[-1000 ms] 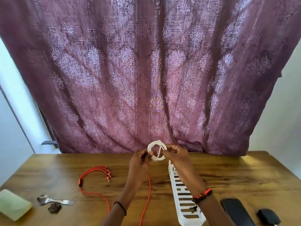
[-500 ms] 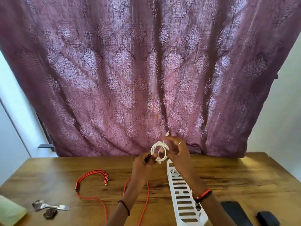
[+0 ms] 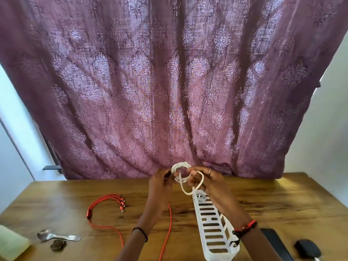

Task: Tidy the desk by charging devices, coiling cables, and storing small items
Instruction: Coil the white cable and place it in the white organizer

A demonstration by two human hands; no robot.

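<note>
Your left hand (image 3: 160,183) and right hand (image 3: 211,184), fingers (image 3: 195,176) curled on the white cable (image 3: 178,165) (one loop hanging loose), white tray (image 3: 218,257) under right forearm, red cable (image 3: 88,215) leftward on worktop (image 3: 273,200).

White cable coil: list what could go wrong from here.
1. The white cable coil is held in the air, pinched by the left hand and right hand, with a loose loop not yet wrapped; a slack pinch could let the turns spring apart.
2. That loop hangs close to the white slotted tray and might snag on it.
3. The red cable lies beside the left forearm and could get dragged.
</note>
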